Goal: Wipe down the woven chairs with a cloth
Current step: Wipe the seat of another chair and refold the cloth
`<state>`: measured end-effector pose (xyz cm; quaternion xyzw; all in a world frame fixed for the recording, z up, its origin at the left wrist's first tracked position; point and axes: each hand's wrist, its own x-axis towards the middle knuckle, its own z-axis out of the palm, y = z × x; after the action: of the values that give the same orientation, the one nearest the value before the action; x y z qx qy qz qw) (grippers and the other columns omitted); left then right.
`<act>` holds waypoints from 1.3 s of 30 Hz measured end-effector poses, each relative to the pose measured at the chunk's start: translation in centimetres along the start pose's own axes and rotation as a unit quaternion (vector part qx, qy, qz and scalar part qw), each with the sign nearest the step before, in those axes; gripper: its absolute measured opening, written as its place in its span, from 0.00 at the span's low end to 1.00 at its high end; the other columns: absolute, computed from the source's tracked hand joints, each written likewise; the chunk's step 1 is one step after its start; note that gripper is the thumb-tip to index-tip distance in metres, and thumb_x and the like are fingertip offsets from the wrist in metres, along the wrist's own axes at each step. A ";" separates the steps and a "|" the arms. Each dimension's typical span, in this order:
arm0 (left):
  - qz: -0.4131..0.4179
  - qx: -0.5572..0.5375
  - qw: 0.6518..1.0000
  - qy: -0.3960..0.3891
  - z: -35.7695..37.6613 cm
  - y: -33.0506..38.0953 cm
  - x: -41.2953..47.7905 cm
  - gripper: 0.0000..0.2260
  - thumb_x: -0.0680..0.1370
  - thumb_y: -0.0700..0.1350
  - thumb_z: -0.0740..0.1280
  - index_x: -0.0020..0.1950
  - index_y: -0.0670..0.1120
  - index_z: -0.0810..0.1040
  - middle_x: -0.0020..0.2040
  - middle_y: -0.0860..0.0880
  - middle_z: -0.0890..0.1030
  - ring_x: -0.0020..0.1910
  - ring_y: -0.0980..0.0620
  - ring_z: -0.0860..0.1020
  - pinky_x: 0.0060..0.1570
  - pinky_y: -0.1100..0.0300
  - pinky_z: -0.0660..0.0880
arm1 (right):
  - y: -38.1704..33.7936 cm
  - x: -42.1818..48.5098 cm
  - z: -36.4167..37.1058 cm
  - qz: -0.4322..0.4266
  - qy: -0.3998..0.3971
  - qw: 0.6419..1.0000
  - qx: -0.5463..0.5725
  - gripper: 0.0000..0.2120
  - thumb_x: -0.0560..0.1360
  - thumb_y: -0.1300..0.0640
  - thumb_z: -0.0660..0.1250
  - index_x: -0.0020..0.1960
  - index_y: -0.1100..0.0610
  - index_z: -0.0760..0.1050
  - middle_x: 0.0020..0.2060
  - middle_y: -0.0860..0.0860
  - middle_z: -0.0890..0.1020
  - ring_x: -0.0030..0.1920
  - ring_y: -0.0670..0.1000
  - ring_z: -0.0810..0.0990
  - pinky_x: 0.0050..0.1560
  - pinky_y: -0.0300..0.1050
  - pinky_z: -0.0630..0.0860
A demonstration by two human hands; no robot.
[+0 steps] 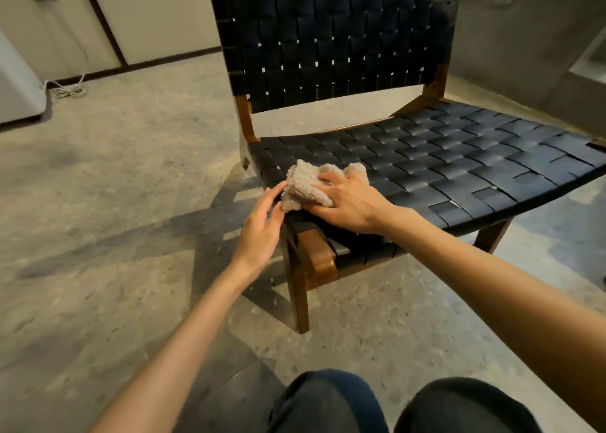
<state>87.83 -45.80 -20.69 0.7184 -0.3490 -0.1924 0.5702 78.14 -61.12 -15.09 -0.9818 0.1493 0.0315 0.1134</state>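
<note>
The right hand (347, 199) presses the cloth (303, 188) flat on the seat (459, 157) corner nearest the person, the left hand (262, 232) lies open with fingertips at the cloth's edge, and I think most of the seat and the back (328, 39) still need wiping.

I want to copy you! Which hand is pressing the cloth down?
The right hand, resting on top of the cloth on the seat. The left hand is only beside the cloth.
</note>
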 end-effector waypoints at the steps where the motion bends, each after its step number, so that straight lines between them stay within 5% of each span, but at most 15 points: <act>1: 0.007 -0.005 1.000 0.007 0.1 -0.2 -0.1 0.16 0.83 0.44 0.55 0.64 0.64 0.65 0.66 0.64 0.66 0.70 0.63 0.61 0.68 0.67 0.62 | -0.2 0.4 0.3 0.003 0.007 1.000 -0.008 0.22 0.79 0.39 0.52 0.73 0.39 0.61 0.72 0.54 0.63 0.66 0.63 0.61 0.66 0.56 0.55; 5: 0.014 -0.012 0.998 0.057 0.0 -1.4 -1.0 0.17 0.83 0.45 0.56 0.71 0.55 0.64 0.68 0.62 0.65 0.63 0.73 0.61 0.56 0.84 0.60 | -0.7 0.5 1.2 -0.001 0.041 0.999 0.023 0.22 0.80 0.40 0.53 0.73 0.40 0.61 0.74 0.48 0.63 0.71 0.59 0.55 0.69 0.56 0.49; 12: 0.009 -0.034 0.998 0.052 -0.4 -1.2 -3.5 0.18 0.82 0.44 0.57 0.73 0.48 0.65 0.71 0.51 0.69 0.71 0.55 0.65 0.69 0.60 0.64 | -3.7 -4.0 1.0 -0.110 0.108 0.985 0.079 0.19 0.81 0.50 0.56 0.72 0.46 0.66 0.73 0.46 0.66 0.73 0.52 0.62 0.71 0.58 0.56; 18: 0.039 -0.125 0.987 0.090 -1.3 -0.2 -6.1 0.12 0.83 0.40 0.54 0.60 0.54 0.70 0.54 0.60 0.76 0.52 0.70 0.75 0.49 0.77 0.70 | -5.9 -7.3 2.9 -0.137 0.241 0.957 0.084 0.19 0.78 0.49 0.56 0.64 0.53 0.74 0.59 0.48 0.79 0.64 0.51 0.71 0.64 0.54 0.64; 26: 0.043 -0.136 0.990 -0.015 -4.0 -1.8 -12.2 0.17 0.70 0.43 0.66 0.57 0.54 0.74 0.49 0.60 0.83 0.52 0.59 0.80 0.49 0.69 0.75 | -6.8 -10.8 6.0 -0.208 0.367 0.891 0.169 0.15 0.78 0.54 0.56 0.62 0.56 0.74 0.52 0.38 0.73 0.54 0.48 0.71 0.52 0.48 0.66; 31: 0.025 -0.164 0.985 -0.048 -3.3 -3.8 -15.7 0.16 0.70 0.57 0.72 0.49 0.47 0.78 0.41 0.56 0.84 0.42 0.60 0.82 0.42 0.69 0.76 | -6.9 -13.5 10.0 -0.268 0.331 0.894 0.138 0.17 0.81 0.47 0.53 0.64 0.52 0.72 0.54 0.44 0.78 0.51 0.47 0.71 0.49 0.49 0.67; 34: -0.026 -0.163 0.985 -0.040 -2.6 -6.0 -17.5 0.10 0.74 0.52 0.66 0.46 0.46 0.79 0.37 0.54 0.84 0.38 0.59 0.82 0.39 0.66 0.78 | -7.2 -14.4 14.1 -0.258 0.273 0.914 0.154 0.17 0.81 0.49 0.55 0.66 0.53 0.70 0.58 0.46 0.77 0.52 0.48 0.71 0.51 0.46 0.68; 39: -0.170 -0.258 0.949 -0.060 -1.3 -9.3 -18.8 0.19 0.71 0.54 0.63 0.58 0.47 0.76 0.53 0.49 0.83 0.54 0.50 0.81 0.51 0.56 0.79 | -8.5 -13.6 19.1 -0.119 0.147 0.945 0.268 0.21 0.80 0.42 0.50 0.72 0.43 0.60 0.58 0.29 0.69 0.53 0.45 0.65 0.50 0.36 0.66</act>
<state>78.50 -30.32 -31.50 0.5830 -0.1939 -0.4121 0.6729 67.19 -44.86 -30.57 -0.9194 0.0492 -0.1676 0.3523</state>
